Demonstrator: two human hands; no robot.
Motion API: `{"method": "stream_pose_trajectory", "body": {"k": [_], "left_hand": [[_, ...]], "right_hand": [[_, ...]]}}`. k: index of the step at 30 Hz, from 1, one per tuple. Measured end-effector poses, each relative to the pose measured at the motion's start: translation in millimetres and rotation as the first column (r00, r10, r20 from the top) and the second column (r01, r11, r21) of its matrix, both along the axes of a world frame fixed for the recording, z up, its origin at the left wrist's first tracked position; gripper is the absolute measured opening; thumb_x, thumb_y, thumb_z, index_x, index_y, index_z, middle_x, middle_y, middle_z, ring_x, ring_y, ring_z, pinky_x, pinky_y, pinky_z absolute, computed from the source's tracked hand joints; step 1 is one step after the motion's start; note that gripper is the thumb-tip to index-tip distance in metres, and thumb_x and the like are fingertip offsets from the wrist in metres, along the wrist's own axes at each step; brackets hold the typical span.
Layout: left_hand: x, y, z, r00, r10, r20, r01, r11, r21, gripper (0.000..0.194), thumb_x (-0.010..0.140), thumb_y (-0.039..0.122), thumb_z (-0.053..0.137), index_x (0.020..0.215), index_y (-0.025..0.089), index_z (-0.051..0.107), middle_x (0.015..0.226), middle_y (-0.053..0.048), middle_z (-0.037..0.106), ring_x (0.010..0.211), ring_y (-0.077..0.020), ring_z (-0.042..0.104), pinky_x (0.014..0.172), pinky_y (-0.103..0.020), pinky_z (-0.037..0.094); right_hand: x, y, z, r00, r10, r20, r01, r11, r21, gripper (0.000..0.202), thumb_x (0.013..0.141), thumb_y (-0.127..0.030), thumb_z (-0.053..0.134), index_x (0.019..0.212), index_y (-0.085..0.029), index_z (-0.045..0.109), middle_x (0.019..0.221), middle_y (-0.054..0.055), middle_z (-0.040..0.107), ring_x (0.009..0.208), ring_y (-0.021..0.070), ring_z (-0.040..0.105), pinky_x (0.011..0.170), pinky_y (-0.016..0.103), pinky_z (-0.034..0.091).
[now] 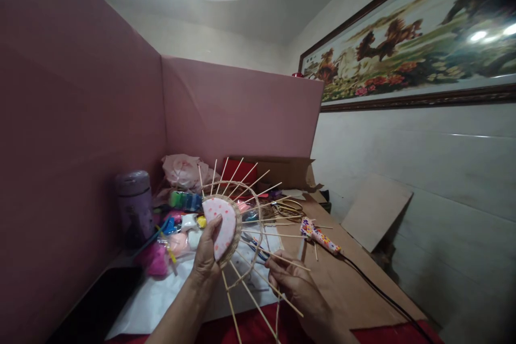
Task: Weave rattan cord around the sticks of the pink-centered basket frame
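Observation:
My left hand [207,252] grips a half-round woven piece [224,234] faced with white, pink-spotted fabric, its thumb pressed flat on the fabric. Thin wooden sticks [258,301] fan out from the curved edge. A twisted tan cord [261,215] runs across the sticks in a wide arc, some way out from the woven edge. At the lower right of the fan, my right hand [296,286] is closed with its fingers pinched on the cord, close to the sticks. A loose length of cord hangs below it. The right fingertips are partly hidden.
On the brown board [338,295] at right lies a flower-patterned glue gun [320,236] with a black cable. Pliers [256,247] rest behind the sticks. At left stand a purple flask [134,209] and several bagged colourful clay packs [179,242]. Pink panels [242,113] enclose the back and left.

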State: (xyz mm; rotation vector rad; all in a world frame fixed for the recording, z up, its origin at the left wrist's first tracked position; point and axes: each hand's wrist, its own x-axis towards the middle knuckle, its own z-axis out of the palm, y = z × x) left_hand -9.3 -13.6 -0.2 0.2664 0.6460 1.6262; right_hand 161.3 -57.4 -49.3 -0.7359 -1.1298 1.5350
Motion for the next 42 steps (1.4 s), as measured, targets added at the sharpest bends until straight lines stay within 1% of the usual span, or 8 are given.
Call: {"method": "stream_pose_trajectory", "body": {"k": [12,19,23,27,31,34,38,42], "left_hand": [[-1,-3,3.0,1.000,0.000,-0.019,-0.001,1.000,-0.031,0.025,0.071,0.014,0.061,0.095,0.008,0.063,0.071,-0.008,0.072,0.060,-0.0185,0.067,0.059,-0.028,0.056],[-3,-2,4.2,1.000,0.012,0.014,-0.013,1.000,0.020,0.019,0.072,0.013,0.058,0.090,0.009,0.063,0.069,-0.007,0.072,0.059,-0.0178,0.067,0.062,-0.029,0.056],[-6,-1,2.6,1.000,0.004,0.027,-0.005,0.999,0.037,0.027,0.071,0.013,0.059,0.098,0.009,0.062,0.069,-0.007,0.072,0.059,-0.0181,0.067,0.062,-0.029,0.056],[-8,1,4.4,1.000,0.017,0.024,-0.019,0.998,0.055,0.028,0.072,0.011,0.058,0.099,0.008,0.062,0.070,-0.008,0.072,0.061,-0.0185,0.068,0.059,-0.027,0.056],[-9,1,5.9,1.000,0.029,0.002,-0.029,0.998,0.047,0.024,0.072,0.011,0.058,0.095,0.008,0.062,0.069,-0.008,0.072,0.061,-0.0191,0.068,0.061,-0.029,0.057],[-10,2,5.6,0.999,0.034,-0.023,-0.034,0.999,0.032,0.025,0.071,0.013,0.059,0.095,0.008,0.063,0.069,-0.008,0.072,0.061,-0.0197,0.068,0.060,-0.028,0.057],[-12,2,5.7,1.000,0.017,-0.026,-0.016,0.999,0.039,0.027,0.071,0.013,0.059,0.098,0.007,0.062,0.069,-0.009,0.071,0.061,-0.0200,0.068,0.060,-0.028,0.057],[-12,2,7.6,0.999,0.028,-0.015,-0.028,0.999,0.035,0.028,0.071,0.011,0.058,0.099,0.007,0.062,0.068,-0.009,0.071,0.059,-0.0191,0.067,0.058,-0.028,0.057]], "right_hand": [[7,-5,-8.8,1.000,0.013,0.028,-0.013,1.000,-0.001,0.019,0.081,-0.031,0.062,0.075,-0.015,0.053,0.056,-0.003,0.054,0.049,0.0043,0.038,0.048,0.016,0.024],[3,-11,0.7,0.978,0.063,-0.200,-0.095,0.984,-0.151,0.024,0.073,-0.029,0.070,0.072,-0.014,0.052,0.062,-0.001,0.057,0.052,0.0059,0.047,0.052,0.017,0.034],[6,-14,4.4,0.962,0.086,-0.257,-0.137,0.973,-0.187,0.024,0.071,-0.031,0.071,0.074,-0.015,0.054,0.050,-0.006,0.047,0.041,0.0051,0.040,0.044,0.018,0.031],[13,-16,4.2,0.959,0.089,-0.271,-0.160,0.954,-0.253,0.021,0.073,-0.032,0.068,0.079,-0.016,0.055,0.044,-0.011,0.034,0.035,0.0023,0.020,0.035,0.016,0.020],[22,-19,4.7,0.989,0.048,-0.141,-0.080,0.969,-0.235,0.022,0.076,-0.035,0.066,0.079,-0.015,0.056,0.043,-0.011,0.029,0.037,0.0014,0.010,0.035,0.015,0.007],[30,-20,6.2,0.997,-0.007,-0.075,-0.007,0.982,-0.187,0.025,0.073,-0.037,0.068,0.078,-0.015,0.058,0.043,-0.012,0.025,0.038,0.0017,0.011,0.036,0.015,0.007],[38,-22,9.1,0.990,-0.132,-0.045,0.123,0.980,-0.154,0.030,0.063,-0.035,0.077,0.076,-0.015,0.059,0.049,-0.009,0.033,0.041,0.0017,0.018,0.038,0.015,0.012],[47,-24,13.8,0.988,-0.155,0.018,0.156,0.978,-0.138,0.037,0.058,-0.042,0.078,0.075,-0.016,0.058,0.046,-0.011,0.029,0.039,0.0017,0.016,0.037,0.016,0.010]]}}
